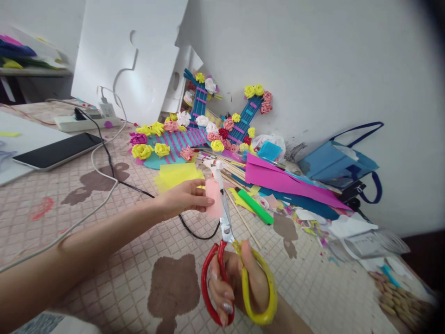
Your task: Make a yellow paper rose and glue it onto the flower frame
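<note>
My left hand (189, 197) pinches a small pink paper strip (213, 199) by its left side, above the table. In my right hand (231, 278) is a pair of scissors (226, 227) with one red and one yellow handle loop, its blades pointing away from me. The blades lie against the right edge of the pink paper, partly hidden behind it. Just beyond stands a white glue gun (214, 167), its lower part covered by the paper. Yellow paper sheets (179, 175) lie past my left hand.
Teal panels with paper flowers (177, 144) lean at the back. Right of centre are a green marker (255, 206), thin wooden sticks (246, 227) and magenta paper (288, 181). A tablet (59, 150), power strip (83, 121) and cables occupy the left; a blue bag (333, 162) stands right.
</note>
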Available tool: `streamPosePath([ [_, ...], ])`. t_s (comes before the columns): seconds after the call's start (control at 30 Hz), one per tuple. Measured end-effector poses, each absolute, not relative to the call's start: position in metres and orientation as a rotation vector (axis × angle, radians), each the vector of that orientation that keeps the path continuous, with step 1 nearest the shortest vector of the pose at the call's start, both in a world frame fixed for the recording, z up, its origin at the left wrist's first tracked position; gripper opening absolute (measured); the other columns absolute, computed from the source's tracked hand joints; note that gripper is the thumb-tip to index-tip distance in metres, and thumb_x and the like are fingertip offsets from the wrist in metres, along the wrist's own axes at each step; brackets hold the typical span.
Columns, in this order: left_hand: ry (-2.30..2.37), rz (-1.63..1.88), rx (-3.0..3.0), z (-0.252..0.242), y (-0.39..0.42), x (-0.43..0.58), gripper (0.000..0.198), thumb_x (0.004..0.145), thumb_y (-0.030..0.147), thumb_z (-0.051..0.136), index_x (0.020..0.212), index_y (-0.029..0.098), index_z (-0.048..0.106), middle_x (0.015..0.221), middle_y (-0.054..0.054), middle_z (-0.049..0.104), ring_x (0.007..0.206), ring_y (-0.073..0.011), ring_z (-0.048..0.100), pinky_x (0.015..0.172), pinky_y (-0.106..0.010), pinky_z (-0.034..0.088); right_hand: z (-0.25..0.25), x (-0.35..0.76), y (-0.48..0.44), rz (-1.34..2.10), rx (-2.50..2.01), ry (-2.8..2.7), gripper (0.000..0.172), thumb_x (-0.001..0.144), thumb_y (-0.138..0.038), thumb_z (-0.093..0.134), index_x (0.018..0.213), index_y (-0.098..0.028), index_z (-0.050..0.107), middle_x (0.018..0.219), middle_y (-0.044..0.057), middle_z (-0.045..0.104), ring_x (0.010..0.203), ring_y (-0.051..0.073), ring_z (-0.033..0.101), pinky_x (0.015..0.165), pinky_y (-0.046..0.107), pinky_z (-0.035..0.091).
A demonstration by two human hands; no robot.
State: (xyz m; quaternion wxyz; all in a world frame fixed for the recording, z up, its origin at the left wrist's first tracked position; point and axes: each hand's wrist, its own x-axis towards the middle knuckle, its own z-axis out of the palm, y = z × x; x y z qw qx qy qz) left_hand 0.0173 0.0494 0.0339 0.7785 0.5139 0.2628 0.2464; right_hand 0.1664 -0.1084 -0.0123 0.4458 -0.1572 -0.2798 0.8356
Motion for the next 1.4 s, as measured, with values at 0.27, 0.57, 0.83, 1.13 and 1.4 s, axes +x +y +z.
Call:
streamPosePath([
  [0.27,0.535,0.514,1.119,0.03,0.046,0.02,0.043,0.068,0.018,0.074,0.106,0.014,0.055,0.086,-0.005,0.067,0.078,-0.0159,0.063,0.072,-0.029,0.046,-0.013,0.167,-0.108,2.062,-0.395,-0.667,0.072,0.083,-0.072,0.021,0.083,-0.011,0.059,0.05,-0.003,0.044,0.041,0.01,0.044,0.039,0.022,0.047],
  [0.57,0.582,0.526,1.122,0.031,0.049,0.018,0.046,0.068,0.017,0.074,0.108,0.014,0.052,0.079,-0.002,0.065,0.073,-0.014,0.062,0.071,-0.029,0.046,-0.02,0.167,-0.108,2.062,-0.368,-0.604,0.054,0.082,-0.066,0.039,0.076,-0.015,0.057,0.044,-0.006,0.041,0.032,0.006,0.034,0.033,0.018,0.043],
  [0.83,0.561,0.496,1.133,0.031,0.048,0.018,0.044,0.067,0.018,0.074,0.106,0.015,0.053,0.082,-0.003,0.066,0.073,-0.0142,0.062,0.07,-0.029,0.045,-0.012,0.166,-0.109,2.045,-0.478,-0.652,0.063,0.08,-0.071,0.037,0.081,-0.013,0.062,0.049,-0.003,0.045,0.04,0.01,0.044,0.039,0.022,0.046],
  [1.13,0.493,0.459,1.168,0.026,0.042,0.022,0.045,0.068,0.02,0.075,0.106,0.014,0.052,0.083,-0.005,0.066,0.07,-0.0137,0.061,0.064,-0.027,0.045,-0.016,0.166,-0.108,2.012,-0.466,-0.676,0.069,0.082,-0.072,0.027,0.084,-0.013,0.061,0.05,-0.003,0.044,0.041,0.01,0.044,0.04,0.023,0.046],
  [1.4,0.475,0.437,1.188,0.021,0.041,0.023,0.047,0.068,0.023,0.075,0.107,0.014,0.051,0.078,-0.003,0.066,0.067,-0.0127,0.06,0.063,-0.026,0.043,-0.013,0.166,-0.109,1.985,-0.536,-0.688,0.068,0.079,-0.075,0.028,0.079,-0.014,0.058,0.049,-0.004,0.044,0.037,0.008,0.04,0.038,0.022,0.045],
])
